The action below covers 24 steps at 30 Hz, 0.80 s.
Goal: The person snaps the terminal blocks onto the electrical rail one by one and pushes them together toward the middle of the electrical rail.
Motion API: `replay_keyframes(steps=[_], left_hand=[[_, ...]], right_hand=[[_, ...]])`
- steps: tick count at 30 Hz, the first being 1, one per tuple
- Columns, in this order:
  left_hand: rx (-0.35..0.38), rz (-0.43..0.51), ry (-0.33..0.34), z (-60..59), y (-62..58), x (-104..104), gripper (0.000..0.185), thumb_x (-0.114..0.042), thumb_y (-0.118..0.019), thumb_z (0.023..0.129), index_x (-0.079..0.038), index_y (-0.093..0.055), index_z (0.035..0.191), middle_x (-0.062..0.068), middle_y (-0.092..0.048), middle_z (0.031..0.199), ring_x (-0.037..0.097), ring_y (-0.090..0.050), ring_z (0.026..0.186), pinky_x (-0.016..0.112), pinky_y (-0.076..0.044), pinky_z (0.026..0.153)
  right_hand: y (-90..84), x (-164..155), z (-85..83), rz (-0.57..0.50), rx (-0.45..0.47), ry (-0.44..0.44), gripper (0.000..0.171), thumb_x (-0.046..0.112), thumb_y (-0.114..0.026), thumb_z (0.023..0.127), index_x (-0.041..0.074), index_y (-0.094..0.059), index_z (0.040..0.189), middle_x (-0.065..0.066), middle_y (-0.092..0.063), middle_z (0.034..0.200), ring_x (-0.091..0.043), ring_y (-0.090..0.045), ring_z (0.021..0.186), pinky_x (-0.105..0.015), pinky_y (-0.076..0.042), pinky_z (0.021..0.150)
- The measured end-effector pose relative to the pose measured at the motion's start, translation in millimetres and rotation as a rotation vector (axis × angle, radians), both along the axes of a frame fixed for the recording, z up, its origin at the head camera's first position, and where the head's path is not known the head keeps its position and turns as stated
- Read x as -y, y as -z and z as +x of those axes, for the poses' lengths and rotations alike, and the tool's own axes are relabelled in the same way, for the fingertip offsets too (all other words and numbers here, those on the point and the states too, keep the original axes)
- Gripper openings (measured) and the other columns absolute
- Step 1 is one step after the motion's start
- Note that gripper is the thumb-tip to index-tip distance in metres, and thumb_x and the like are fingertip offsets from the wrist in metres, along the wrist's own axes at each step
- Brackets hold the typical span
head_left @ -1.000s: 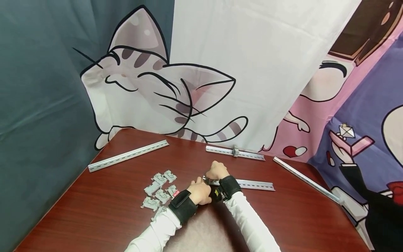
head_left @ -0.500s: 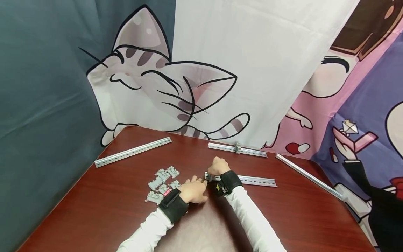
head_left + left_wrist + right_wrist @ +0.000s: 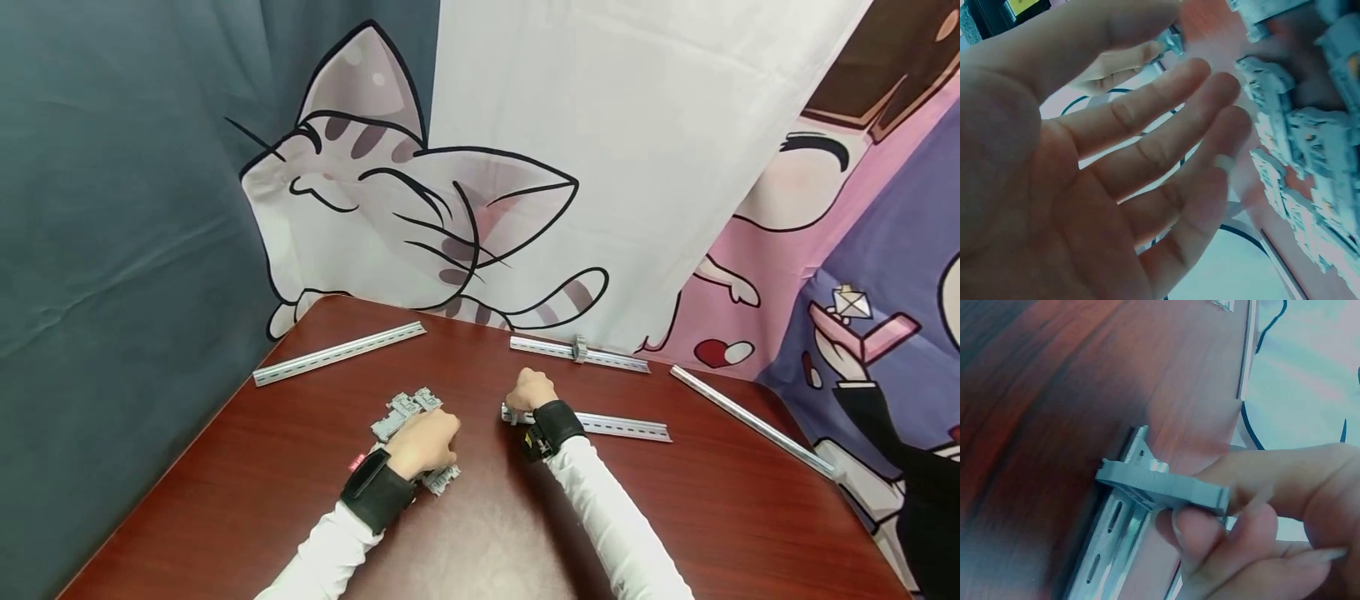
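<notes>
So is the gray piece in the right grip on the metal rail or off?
On, it seems: the gray piece sits across the metal rail, near its end, in the right grip. Snapped tight? Can't tell.

Light glares off the red-brown wood-grain table (image 3: 187, 483) toward its near edge. Beyond the far edge hangs white cloth (image 3: 645, 125) printed with a striped cartoon cat (image 3: 352, 196); teal-grey fabric (image 3: 127, 208) drapes leftward, a pink-and-purple cartoon backdrop (image 3: 885, 225) rightward.

Modules (image 3: 403, 406) left of centre rail (image 3: 626, 426)
</notes>
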<state>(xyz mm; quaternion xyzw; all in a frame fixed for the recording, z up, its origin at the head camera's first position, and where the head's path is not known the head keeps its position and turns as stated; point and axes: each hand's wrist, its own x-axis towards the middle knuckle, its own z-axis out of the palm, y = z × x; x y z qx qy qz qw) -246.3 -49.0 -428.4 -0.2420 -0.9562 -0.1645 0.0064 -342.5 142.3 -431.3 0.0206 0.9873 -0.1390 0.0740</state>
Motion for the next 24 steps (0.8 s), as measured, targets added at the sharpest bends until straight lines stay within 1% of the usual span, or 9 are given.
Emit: replay_keyframes(steps=[2,4,7,9,12,14,18,21,24], left_hand=[[-0.009,-0.010,-0.032,5.6,3.1,2,0.021,-0.016,-0.081,0.069,-0.010,-0.061,0.068,0.000,-0.060,0.065,0.021,-0.059,0.065,0.039,-0.049,0.060],[-0.025,-0.035,-0.062,10.9,6.4,3,0.025,-0.023,-0.084,0.068,-0.009,-0.064,0.070,0.004,-0.062,0.072,0.025,-0.060,0.073,0.041,-0.050,0.063],[-0.051,-0.098,-0.107,17.2,10.5,3,0.034,-0.035,-0.086,0.065,-0.009,-0.069,0.078,0.010,-0.063,0.082,0.029,-0.058,0.084,0.044,-0.052,0.066],[-0.058,-0.139,-0.129,20.5,12.0,4,0.039,-0.039,-0.087,0.063,-0.010,-0.071,0.083,0.012,-0.062,0.087,0.029,-0.056,0.089,0.045,-0.052,0.067],[-0.048,-0.162,-0.146,22.1,13.3,2,0.041,-0.039,-0.088,0.062,-0.009,-0.071,0.083,0.014,-0.061,0.087,0.030,-0.056,0.089,0.045,-0.052,0.068],[-0.040,-0.158,-0.147,22.8,13.8,1,0.039,-0.037,-0.089,0.061,-0.009,-0.070,0.081,0.013,-0.061,0.087,0.030,-0.056,0.089,0.044,-0.051,0.069],[-0.033,-0.144,-0.129,24.1,13.7,1,0.034,-0.030,-0.088,0.063,-0.009,-0.068,0.080,0.012,-0.063,0.085,0.030,-0.057,0.085,0.044,-0.049,0.069],[-0.041,-0.146,-0.124,25.0,13.8,1,0.030,-0.026,-0.086,0.063,-0.009,-0.066,0.079,0.012,-0.064,0.084,0.030,-0.059,0.084,0.044,-0.048,0.069],[-0.066,-0.157,-0.125,23.6,15.1,-2,0.027,-0.024,-0.085,0.062,-0.009,-0.065,0.073,0.011,-0.064,0.082,0.029,-0.059,0.082,0.045,-0.048,0.067]], right_hand=[[1.9,2,2.8,-0.007,-0.017,0.009,0.015,0.015,-0.070,0.075,0.002,-0.067,0.082,-0.019,-0.069,0.098,-0.035,-0.065,0.087,-0.042,-0.053,0.074],[2.9,3,6.4,-0.014,-0.039,0.031,0.014,0.016,-0.071,0.075,0.003,-0.067,0.080,-0.020,-0.070,0.097,-0.036,-0.065,0.086,-0.044,-0.053,0.070],[4.0,6,10.6,-0.024,-0.067,0.070,0.014,0.017,-0.071,0.075,0.004,-0.067,0.079,-0.020,-0.070,0.096,-0.037,-0.066,0.085,-0.045,-0.054,0.066],[5.4,7,12.6,-0.025,-0.086,0.077,0.014,0.017,-0.071,0.075,0.004,-0.067,0.078,-0.020,-0.070,0.095,-0.037,-0.066,0.085,-0.046,-0.054,0.066],[10.0,6,13.6,-0.022,-0.116,0.074,0.014,0.018,-0.070,0.076,0.005,-0.067,0.076,-0.019,-0.070,0.091,-0.035,-0.066,0.081,-0.047,-0.054,0.065],[15.3,4,15.0,-0.017,-0.132,0.068,0.016,0.020,-0.070,0.078,0.007,-0.065,0.071,-0.015,-0.069,0.083,-0.032,-0.065,0.076,-0.045,-0.052,0.062],[22.6,0,20.7,-0.018,-0.159,0.067,0.032,0.028,-0.069,0.084,0.012,-0.060,0.058,-0.008,-0.063,0.064,-0.028,-0.061,0.064,-0.041,-0.048,0.055],[20.7,-1,26.9,-0.036,-0.188,0.052,0.043,0.035,-0.067,0.087,0.013,-0.057,0.052,-0.005,-0.059,0.053,-0.028,-0.060,0.060,-0.040,-0.046,0.051],[15.0,-6,33.5,-0.059,-0.215,0.034,0.049,0.041,-0.064,0.090,0.013,-0.059,0.051,-0.002,-0.057,0.046,-0.027,-0.061,0.058,-0.037,-0.044,0.049]])
